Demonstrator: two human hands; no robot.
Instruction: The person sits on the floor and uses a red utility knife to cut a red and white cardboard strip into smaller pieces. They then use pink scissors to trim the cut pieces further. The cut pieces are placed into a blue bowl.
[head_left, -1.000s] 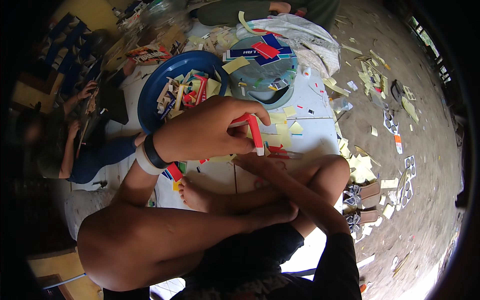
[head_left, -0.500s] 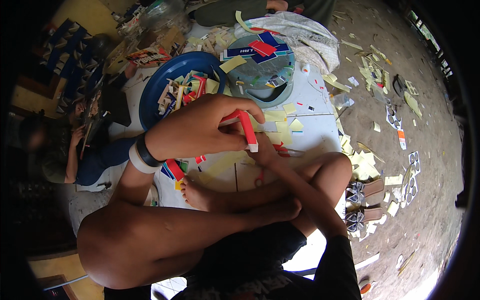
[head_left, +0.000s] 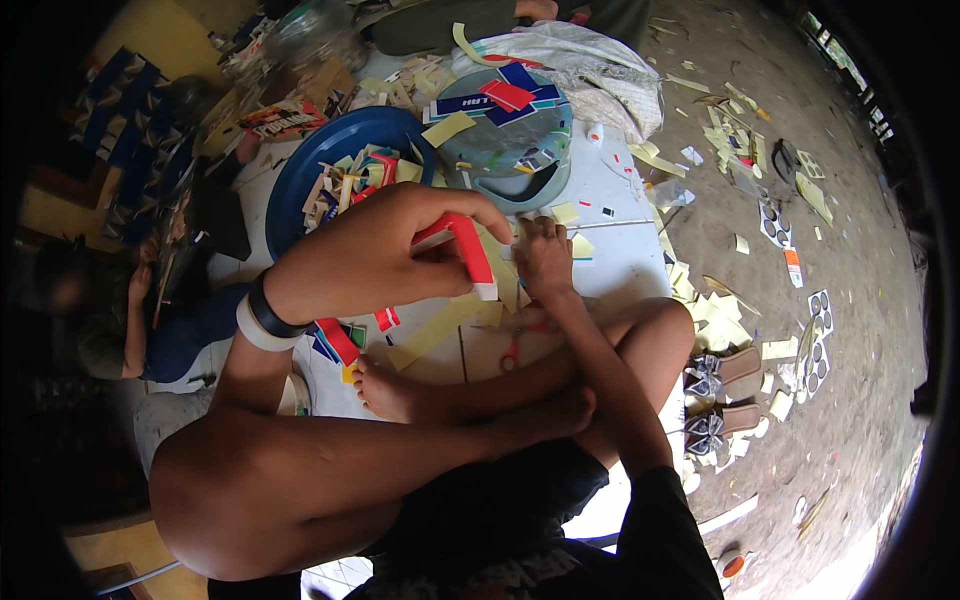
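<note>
A folded strip of red card (head_left: 470, 250), white on its inner side, is bent at a corner and pinched in my left hand (head_left: 390, 245). My left thumb and fingers close around it above the white tiled surface. Farther right, my right hand (head_left: 545, 262) reaches down with bent fingers slightly apart, over pale yellow card slips (head_left: 566, 212). Its fingertips are partly hidden. A pair of scissors with red handles (head_left: 511, 352) lies below that hand. Beyond my left hand stands a blue basin (head_left: 290, 190) holding folded card pieces.
An upturned grey-green tub (head_left: 465, 150) bears blue and red card strips. A white sack (head_left: 600, 75) lies behind it. Sandals (head_left: 725, 375) and paper scraps lie on the ground at right. Another person sits at the left (head_left: 140, 290). My crossed legs are in front.
My right hand has left the red card strip and moved forward, down among the yellow slips. My left hand still holds the strip. The view has shifted slightly.
</note>
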